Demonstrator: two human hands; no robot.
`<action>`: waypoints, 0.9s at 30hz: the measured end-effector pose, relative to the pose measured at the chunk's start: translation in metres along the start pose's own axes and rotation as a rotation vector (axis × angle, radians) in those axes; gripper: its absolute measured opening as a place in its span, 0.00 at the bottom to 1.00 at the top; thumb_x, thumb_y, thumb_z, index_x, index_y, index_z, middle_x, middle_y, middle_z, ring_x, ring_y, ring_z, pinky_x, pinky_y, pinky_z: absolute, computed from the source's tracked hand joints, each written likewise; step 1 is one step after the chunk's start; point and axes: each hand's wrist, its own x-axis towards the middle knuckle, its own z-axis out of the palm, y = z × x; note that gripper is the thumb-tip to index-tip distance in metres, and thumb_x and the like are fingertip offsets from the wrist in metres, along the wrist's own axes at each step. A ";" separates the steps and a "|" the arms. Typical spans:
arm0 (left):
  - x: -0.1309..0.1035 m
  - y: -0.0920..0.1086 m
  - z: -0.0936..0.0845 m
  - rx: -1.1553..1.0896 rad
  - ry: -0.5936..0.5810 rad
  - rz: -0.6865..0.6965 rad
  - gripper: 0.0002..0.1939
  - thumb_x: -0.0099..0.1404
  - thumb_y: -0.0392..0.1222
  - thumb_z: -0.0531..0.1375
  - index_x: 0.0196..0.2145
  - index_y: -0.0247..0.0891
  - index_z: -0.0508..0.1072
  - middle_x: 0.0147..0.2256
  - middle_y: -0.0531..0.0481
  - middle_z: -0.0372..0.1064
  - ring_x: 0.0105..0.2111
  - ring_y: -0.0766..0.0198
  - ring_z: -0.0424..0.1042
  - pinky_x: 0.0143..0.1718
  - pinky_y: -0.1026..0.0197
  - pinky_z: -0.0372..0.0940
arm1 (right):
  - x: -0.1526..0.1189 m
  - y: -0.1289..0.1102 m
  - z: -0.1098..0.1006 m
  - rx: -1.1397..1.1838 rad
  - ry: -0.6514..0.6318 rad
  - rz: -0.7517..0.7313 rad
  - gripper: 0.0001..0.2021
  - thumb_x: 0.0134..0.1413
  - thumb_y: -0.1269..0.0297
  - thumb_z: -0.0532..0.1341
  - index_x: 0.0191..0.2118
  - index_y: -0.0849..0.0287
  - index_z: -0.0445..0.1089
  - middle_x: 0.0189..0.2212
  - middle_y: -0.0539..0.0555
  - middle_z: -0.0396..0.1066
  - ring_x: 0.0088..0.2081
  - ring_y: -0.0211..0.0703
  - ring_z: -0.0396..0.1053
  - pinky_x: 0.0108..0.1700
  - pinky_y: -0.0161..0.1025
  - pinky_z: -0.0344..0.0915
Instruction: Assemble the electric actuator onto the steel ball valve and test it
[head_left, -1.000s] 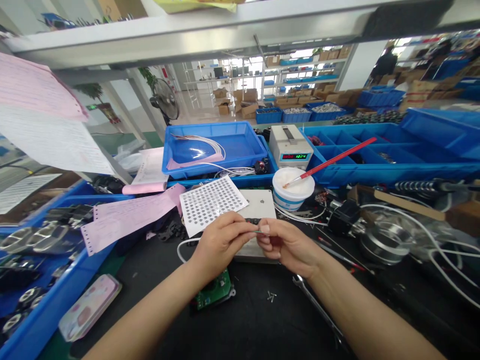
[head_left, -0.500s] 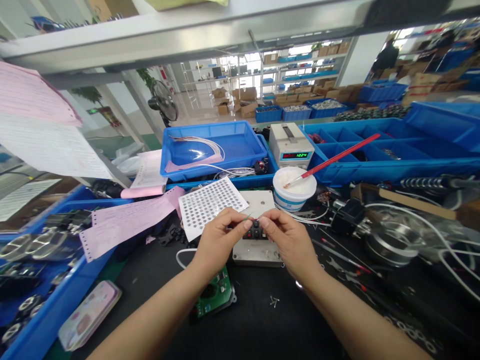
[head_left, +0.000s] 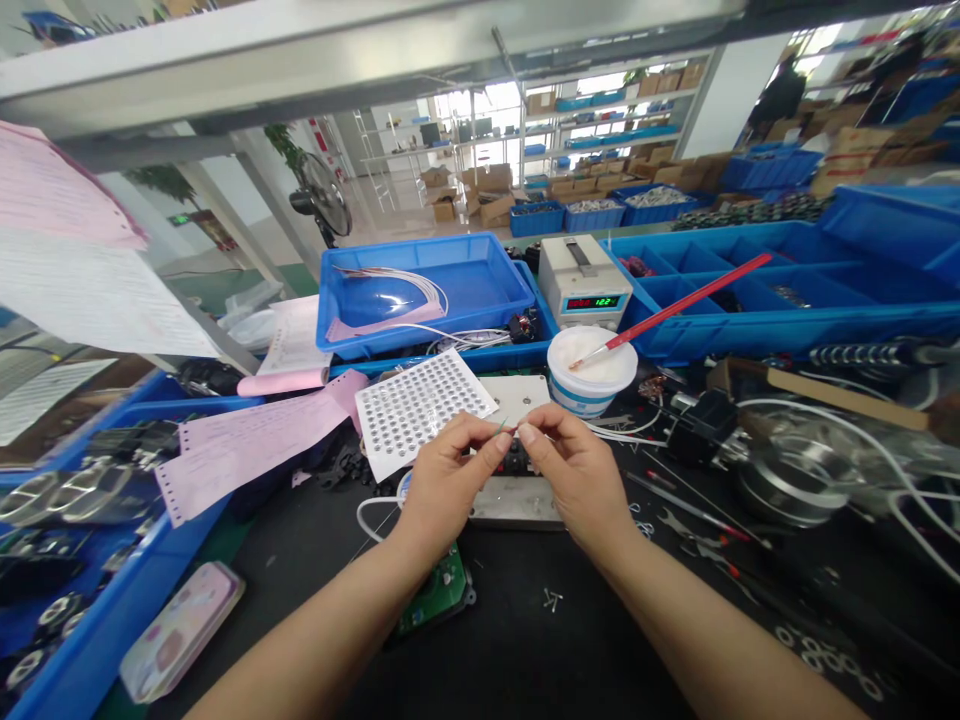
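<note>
My left hand [head_left: 455, 480] is closed in a pinch, with a thin green wire [head_left: 503, 424] poking up from its fingertips. Almost touching it, my right hand [head_left: 576, 470] pinches as well; a fine reddish strand shows between the two sets of fingertips, though its ends are hidden. Both hands hover over a pale metal box [head_left: 514, 500] with dark terminals [head_left: 515, 460] on its top, partly covered by my fingers. Under my left forearm lies a green circuit board [head_left: 442, 590], partly hidden.
A sheet of round silver parts [head_left: 420, 405] lies behind my left hand. A white tub [head_left: 592, 385] with a red brush [head_left: 682, 305] stands behind my right. Loose screws [head_left: 553, 600], wrenches [head_left: 679, 530] and a round metal part [head_left: 787, 480] lie on the black mat.
Both hands have risen slightly off the metal box, still pinching close together. The camera view has shifted a little.
</note>
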 end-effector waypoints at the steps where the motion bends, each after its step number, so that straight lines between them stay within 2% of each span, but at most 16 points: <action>1: 0.000 0.000 0.001 -0.004 0.004 0.002 0.07 0.59 0.45 0.61 0.32 0.41 0.76 0.24 0.56 0.60 0.20 0.72 0.57 0.21 0.67 0.53 | 0.001 0.002 0.000 0.001 -0.003 -0.002 0.08 0.52 0.59 0.61 0.30 0.58 0.67 0.22 0.45 0.61 0.23 0.33 0.56 0.27 0.32 0.55; 6: -0.002 -0.002 0.006 -0.058 0.052 0.062 0.07 0.60 0.45 0.61 0.32 0.39 0.76 0.25 0.55 0.61 0.22 0.72 0.59 0.22 0.67 0.57 | -0.001 0.014 0.006 0.118 0.022 0.017 0.10 0.53 0.57 0.62 0.32 0.59 0.68 0.21 0.45 0.62 0.23 0.33 0.57 0.26 0.32 0.56; 9: 0.001 -0.004 0.001 -0.008 0.061 0.121 0.07 0.61 0.45 0.60 0.32 0.40 0.75 0.27 0.55 0.62 0.24 0.71 0.62 0.23 0.67 0.58 | -0.002 0.019 0.004 0.106 0.005 0.005 0.09 0.54 0.58 0.61 0.31 0.58 0.67 0.23 0.46 0.64 0.24 0.34 0.59 0.28 0.32 0.58; 11: 0.007 -0.005 -0.007 0.135 0.045 0.196 0.07 0.63 0.44 0.58 0.32 0.39 0.73 0.29 0.53 0.64 0.27 0.68 0.65 0.26 0.66 0.60 | -0.002 0.023 -0.004 -0.093 -0.030 -0.080 0.08 0.56 0.60 0.59 0.30 0.58 0.66 0.24 0.47 0.64 0.25 0.36 0.61 0.29 0.34 0.59; 14: 0.020 -0.009 -0.018 0.514 -0.070 0.293 0.07 0.65 0.41 0.55 0.33 0.39 0.71 0.34 0.51 0.68 0.36 0.63 0.68 0.37 0.61 0.63 | -0.003 0.031 -0.019 -0.556 -0.101 -0.355 0.07 0.58 0.65 0.56 0.31 0.59 0.67 0.29 0.53 0.67 0.33 0.43 0.65 0.37 0.40 0.63; 17: 0.031 -0.015 -0.022 0.883 -0.224 0.228 0.08 0.67 0.41 0.51 0.36 0.38 0.70 0.36 0.49 0.71 0.38 0.60 0.70 0.40 0.59 0.63 | -0.006 0.043 -0.026 -0.926 -0.222 -0.550 0.10 0.59 0.68 0.55 0.43 0.62 0.70 0.42 0.60 0.68 0.45 0.52 0.64 0.46 0.50 0.63; 20: 0.035 -0.022 -0.017 1.012 -0.280 0.162 0.10 0.67 0.41 0.50 0.38 0.38 0.70 0.36 0.48 0.72 0.37 0.58 0.71 0.38 0.58 0.64 | -0.009 0.052 -0.024 -1.100 -0.287 -0.565 0.15 0.58 0.64 0.58 0.50 0.61 0.68 0.48 0.63 0.66 0.49 0.56 0.62 0.48 0.53 0.64; 27: 0.038 -0.026 -0.010 1.115 -0.352 0.150 0.10 0.67 0.40 0.50 0.39 0.37 0.70 0.38 0.45 0.74 0.40 0.54 0.72 0.40 0.55 0.65 | -0.008 0.055 -0.021 -1.130 -0.267 -0.530 0.14 0.58 0.61 0.59 0.47 0.60 0.70 0.46 0.63 0.66 0.47 0.56 0.63 0.47 0.54 0.66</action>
